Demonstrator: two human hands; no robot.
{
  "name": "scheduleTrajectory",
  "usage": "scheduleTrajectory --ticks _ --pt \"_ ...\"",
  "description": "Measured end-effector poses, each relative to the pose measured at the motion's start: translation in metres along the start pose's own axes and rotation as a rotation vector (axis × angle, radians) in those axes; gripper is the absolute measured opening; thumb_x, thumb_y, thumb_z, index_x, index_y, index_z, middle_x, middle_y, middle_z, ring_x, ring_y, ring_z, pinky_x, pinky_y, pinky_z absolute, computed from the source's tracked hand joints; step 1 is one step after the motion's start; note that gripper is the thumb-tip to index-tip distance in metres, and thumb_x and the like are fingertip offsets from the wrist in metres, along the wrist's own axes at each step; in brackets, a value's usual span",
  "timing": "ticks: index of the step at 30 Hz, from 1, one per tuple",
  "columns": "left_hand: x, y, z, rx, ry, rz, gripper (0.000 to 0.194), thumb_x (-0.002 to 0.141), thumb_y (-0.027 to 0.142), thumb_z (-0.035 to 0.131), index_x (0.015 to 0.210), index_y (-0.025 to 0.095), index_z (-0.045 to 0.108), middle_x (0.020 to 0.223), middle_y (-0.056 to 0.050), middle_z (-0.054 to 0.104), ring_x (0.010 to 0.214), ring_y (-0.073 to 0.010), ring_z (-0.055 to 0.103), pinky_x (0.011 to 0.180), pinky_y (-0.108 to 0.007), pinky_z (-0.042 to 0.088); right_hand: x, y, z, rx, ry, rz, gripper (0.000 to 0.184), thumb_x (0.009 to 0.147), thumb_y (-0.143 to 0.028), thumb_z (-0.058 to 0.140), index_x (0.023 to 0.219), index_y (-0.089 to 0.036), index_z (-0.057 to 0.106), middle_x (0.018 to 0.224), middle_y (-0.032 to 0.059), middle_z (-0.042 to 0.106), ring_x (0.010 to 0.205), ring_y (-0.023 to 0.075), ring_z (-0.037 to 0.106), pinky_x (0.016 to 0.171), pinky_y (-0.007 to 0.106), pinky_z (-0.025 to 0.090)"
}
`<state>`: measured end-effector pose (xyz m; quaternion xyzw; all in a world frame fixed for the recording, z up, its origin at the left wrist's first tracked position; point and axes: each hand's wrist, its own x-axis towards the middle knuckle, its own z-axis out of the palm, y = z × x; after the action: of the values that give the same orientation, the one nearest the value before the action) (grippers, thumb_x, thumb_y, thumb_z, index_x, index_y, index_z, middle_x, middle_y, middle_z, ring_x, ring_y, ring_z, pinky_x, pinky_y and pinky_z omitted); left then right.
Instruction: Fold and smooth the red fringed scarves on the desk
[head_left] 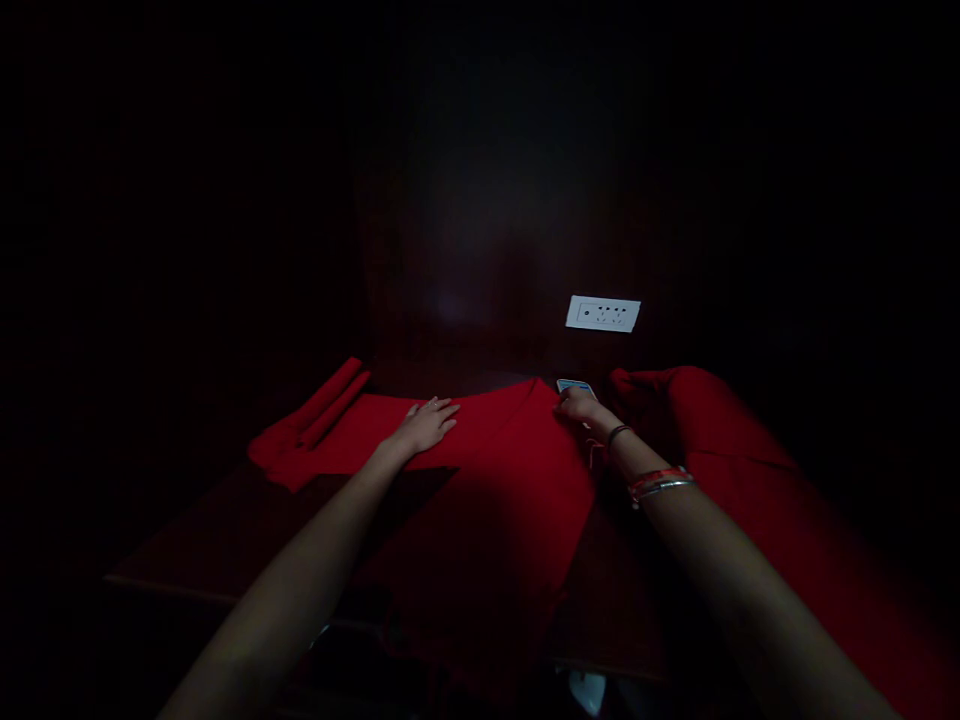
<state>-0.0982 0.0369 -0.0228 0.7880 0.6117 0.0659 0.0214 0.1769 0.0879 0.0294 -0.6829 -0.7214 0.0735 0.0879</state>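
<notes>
A red garment [487,470] is spread over the dark tabletop, its left part reaching sideways like a sleeve and its lower part hanging towards the front edge in shadow. My left hand [427,426] lies flat on the upper part of it, fingers stretched out. At the garment's upper right edge, my right hand [577,405] has its fingers closed on the cloth, though the fingertips are small and dim. A phone [574,385] with a lit screen lies just behind my right hand, which partly covers it.
More red cloth [720,430] lies in a bulky heap on the right, beside my right forearm. Rolled red fabric [330,400] rests at the far left end. A white socket plate [603,313] is on the dark back wall. The table's front edge [169,588] is dim.
</notes>
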Motion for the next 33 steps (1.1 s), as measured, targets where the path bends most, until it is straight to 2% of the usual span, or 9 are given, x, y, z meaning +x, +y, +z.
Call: scheduleTrajectory --ticks 3,6,11,14,17,20,24,29,33 --pt "0.002 -0.002 0.001 0.025 -0.114 -0.057 0.050 0.082 0.048 0.015 0.127 0.029 0.020 0.136 -0.002 0.014 0.123 -0.0240 0.010 0.094 -0.048 0.013 -0.005 0.000 0.007 -0.049 -0.001 -0.024 0.018 0.073 -0.017 0.049 0.085 -0.008 0.057 0.086 0.0127 0.059 0.081 0.0202 0.056 0.060 0.022 0.040" --pt "0.001 -0.001 0.003 0.043 -0.112 -0.060 0.048 0.083 0.044 0.011 0.128 0.027 0.018 0.136 -0.003 0.014 0.123 -0.0237 0.010 0.095 -0.047 0.012 -0.015 -0.003 0.028 -0.092 0.054 -0.030 0.025 0.078 -0.015 0.037 0.099 -0.008 0.049 0.096 0.0166 0.055 0.088 0.0222 0.054 0.066 0.026 0.040" --pt "-0.024 -0.005 -0.006 0.114 0.129 0.195 0.046 0.083 0.042 0.021 0.122 0.021 0.034 0.126 -0.008 0.033 0.115 -0.0200 0.029 0.093 -0.034 0.023 -0.028 0.003 0.044 -0.142 0.147 -0.051 0.030 0.081 -0.011 0.024 0.108 -0.011 0.037 0.107 0.0172 0.048 0.093 0.0216 0.051 0.072 0.030 0.039" --pt "-0.046 -0.010 -0.018 0.159 0.111 0.374 0.048 0.078 0.047 0.033 0.120 0.024 0.036 0.118 -0.006 0.041 0.107 -0.0189 0.039 0.088 -0.030 0.030 -0.029 0.009 0.040 -0.188 0.171 -0.082 0.029 0.082 -0.012 0.024 0.107 -0.013 0.037 0.108 0.0162 0.047 0.091 0.0218 0.051 0.072 0.031 0.039" --pt "-0.058 -0.014 -0.031 0.268 0.045 0.423 0.043 0.079 0.032 0.038 0.122 0.028 0.031 0.119 -0.006 0.040 0.105 -0.0205 0.042 0.082 -0.030 0.036 -0.030 0.013 0.037 -0.255 0.181 -0.136 0.027 0.083 -0.015 0.022 0.105 -0.015 0.038 0.107 0.0147 0.047 0.088 0.0210 0.052 0.069 0.030 0.040" --pt "-0.062 -0.018 -0.041 0.388 -0.021 0.414 0.054 0.075 0.009 0.037 0.124 0.030 0.027 0.120 -0.007 0.040 0.102 -0.0212 0.045 0.075 -0.029 0.040 -0.033 0.015 0.036 -0.299 0.183 -0.168 0.026 0.085 -0.020 0.021 0.105 -0.016 0.037 0.106 0.0142 0.047 0.087 0.0197 0.052 0.068 0.029 0.040" --pt "-0.072 -0.027 -0.043 0.445 -0.087 0.355 0.060 0.072 0.000 0.031 0.125 0.027 0.026 0.120 -0.009 0.042 0.094 -0.0199 0.051 0.075 -0.029 0.040 -0.039 0.015 0.035 -0.349 0.211 -0.191 0.027 0.085 -0.020 0.020 0.106 -0.016 0.037 0.106 0.0128 0.046 0.089 0.0184 0.051 0.068 0.027 0.039" --pt "-0.092 -0.041 -0.038 0.353 -0.144 0.403 0.061 0.074 -0.001 0.026 0.128 0.026 0.017 0.131 -0.006 0.028 0.116 -0.0198 0.030 0.090 -0.032 0.030 -0.042 0.013 0.031 -0.378 0.202 -0.224 0.026 0.085 -0.019 0.020 0.105 -0.016 0.037 0.107 0.0122 0.046 0.088 0.0165 0.050 0.067 0.025 0.039" --pt "-0.094 -0.048 -0.042 0.250 -0.205 0.453 0.066 0.072 -0.002 0.029 0.129 0.025 0.014 0.136 -0.005 0.015 0.123 -0.0193 0.011 0.095 -0.035 0.022 -0.041 0.012 0.033 -0.354 0.205 -0.244 0.026 0.086 -0.023 0.020 0.104 -0.016 0.038 0.106 0.0115 0.047 0.087 0.0164 0.050 0.067 0.025 0.038"
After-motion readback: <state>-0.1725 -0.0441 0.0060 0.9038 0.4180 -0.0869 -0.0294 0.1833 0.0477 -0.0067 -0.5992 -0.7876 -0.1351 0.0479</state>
